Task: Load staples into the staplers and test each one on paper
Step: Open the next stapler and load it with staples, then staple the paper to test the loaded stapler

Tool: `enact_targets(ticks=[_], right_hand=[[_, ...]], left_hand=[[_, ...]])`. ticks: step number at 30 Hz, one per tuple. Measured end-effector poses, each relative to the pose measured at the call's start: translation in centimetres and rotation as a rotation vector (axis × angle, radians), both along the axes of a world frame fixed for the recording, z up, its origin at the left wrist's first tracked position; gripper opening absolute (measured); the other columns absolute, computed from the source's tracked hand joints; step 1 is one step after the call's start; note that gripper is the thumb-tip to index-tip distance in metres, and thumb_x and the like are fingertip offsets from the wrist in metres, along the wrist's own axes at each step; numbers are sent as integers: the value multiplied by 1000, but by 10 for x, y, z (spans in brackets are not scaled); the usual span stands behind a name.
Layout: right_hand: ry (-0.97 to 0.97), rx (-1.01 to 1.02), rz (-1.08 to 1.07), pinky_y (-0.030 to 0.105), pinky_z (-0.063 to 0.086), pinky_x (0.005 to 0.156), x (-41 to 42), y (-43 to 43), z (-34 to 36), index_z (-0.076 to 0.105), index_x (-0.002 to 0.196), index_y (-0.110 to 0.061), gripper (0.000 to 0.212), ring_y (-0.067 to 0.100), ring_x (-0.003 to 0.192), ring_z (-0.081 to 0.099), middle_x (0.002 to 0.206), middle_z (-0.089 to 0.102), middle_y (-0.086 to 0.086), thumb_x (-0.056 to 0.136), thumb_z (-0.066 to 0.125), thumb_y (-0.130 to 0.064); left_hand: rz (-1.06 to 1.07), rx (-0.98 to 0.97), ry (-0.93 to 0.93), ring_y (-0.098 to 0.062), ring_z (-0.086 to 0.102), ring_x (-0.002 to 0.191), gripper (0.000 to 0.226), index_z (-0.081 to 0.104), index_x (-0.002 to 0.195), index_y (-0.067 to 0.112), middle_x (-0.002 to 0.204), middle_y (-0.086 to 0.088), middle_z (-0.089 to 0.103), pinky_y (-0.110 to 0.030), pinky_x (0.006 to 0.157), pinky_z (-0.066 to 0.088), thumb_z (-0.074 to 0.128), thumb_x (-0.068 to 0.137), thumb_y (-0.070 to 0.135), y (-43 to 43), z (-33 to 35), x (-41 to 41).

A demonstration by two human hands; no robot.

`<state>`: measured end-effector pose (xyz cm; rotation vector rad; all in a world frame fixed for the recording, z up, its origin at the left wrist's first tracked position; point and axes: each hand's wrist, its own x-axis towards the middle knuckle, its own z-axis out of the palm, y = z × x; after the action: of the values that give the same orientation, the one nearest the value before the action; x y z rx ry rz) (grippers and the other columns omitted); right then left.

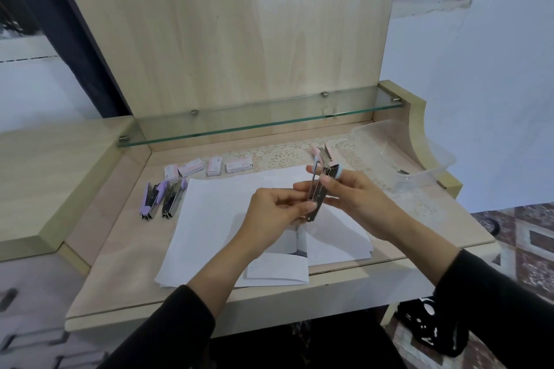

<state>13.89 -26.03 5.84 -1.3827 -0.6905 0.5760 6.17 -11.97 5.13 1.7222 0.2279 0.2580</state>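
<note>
Both hands are meeting over the paper (215, 219), just right of frame centre. Between them they are holding the blue stapler (318, 193), which is hinging open. Its bare metal rail is running from 7 o'clock up to 1 o'clock, with pale blue tips at the far end. It is hanging above the sheets, apart from them.

Left hand (275, 213): thumb and forefinger are pinching the near, lower end of the rail, and the other fingers are curling beneath. Right hand (356, 204): the thumb is pressing on the upper part of the rail and the fingers are wrapping behind it. Cannot tell whether a staple strip is sitting in the channel. Dark sleeves are covering both forearms.

The paper is lying as a loose stack, its sheets overlapping, on the desk (120, 278).

At 12 o'clock from the held stapler, a pink stapler (326, 153) is lying open on the lace mat (284, 156).

At 9 o'clock from the paper, a purple stapler (149, 200) and a second purple stapler (172, 196) are lying side by side, both open.

At 11 o'clock from the paper, staple boxes (214, 165) are sitting in a row of four.

At 2 o'clock, a clear plastic tub (419, 165) is sitting near the desk's far right corner.
</note>
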Motion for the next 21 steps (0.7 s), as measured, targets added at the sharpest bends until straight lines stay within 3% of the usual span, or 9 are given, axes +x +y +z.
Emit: enact_targets(ticks=[2,5,7,10,12,14,18,21], right_hand=[[-22,-7,-78,19,52,77,3,2,2,62,99,0,26,15,89,68,95,70,10,94,42,-16],[-47,-69,-190,25,55,70,13,0,7,62,81,-3,26,20,73,68,77,67,8,93,46,-21],[-29,-100,-219,26,55,59,19,-3,11,59,77,-4,26,19,58,64,72,62,8,90,50,-25],[-38,-191,-211,21,42,43,24,-6,12,57,75,-9,33,15,47,53,70,58,5,85,51,-40],[-37,-273,-185,19,37,41,27,-6,11,58,77,-11,42,12,46,50,63,60,0,86,44,-49],[-19,-280,-175,21,37,44,30,-5,7,60,83,-12,41,13,49,50,65,61,2,93,38,-45],[-113,-285,-146,25,38,48,36,-6,0,63,95,-27,19,14,54,52,74,61,4,92,46,-35],[-170,-335,-116,21,47,51,43,-5,-4,58,109,-27,21,15,60,56,77,61,5,91,48,-32]], left_hand=[[100,150,23,-15,67,75,13,72,85,13,84,-2,72,-25,76,54,75,73,15,7,0,4],[212,305,45,-7,62,73,17,68,88,19,88,5,68,-12,67,47,75,73,24,29,2,10],[212,397,55,-4,60,74,18,66,90,21,91,7,65,-9,65,44,74,75,24,44,5,14],[131,563,90,-8,59,89,19,65,94,22,98,7,64,-14,73,42,72,77,26,61,7,21],[63,666,124,-9,56,97,24,65,100,20,104,7,64,-19,79,39,71,78,28,66,7,29],[5,759,153,-9,53,103,30,65,105,20,111,6,62,-21,83,36,71,78,30,68,7,39],[-123,917,217,-13,44,120,48,58,118,21,129,4,54,-26,95,34,72,75,37,67,5,61],[-234,1010,304,-17,36,128,66,47,130,23,137,2,46,-30,101,31,74,72,40,67,0,74]])
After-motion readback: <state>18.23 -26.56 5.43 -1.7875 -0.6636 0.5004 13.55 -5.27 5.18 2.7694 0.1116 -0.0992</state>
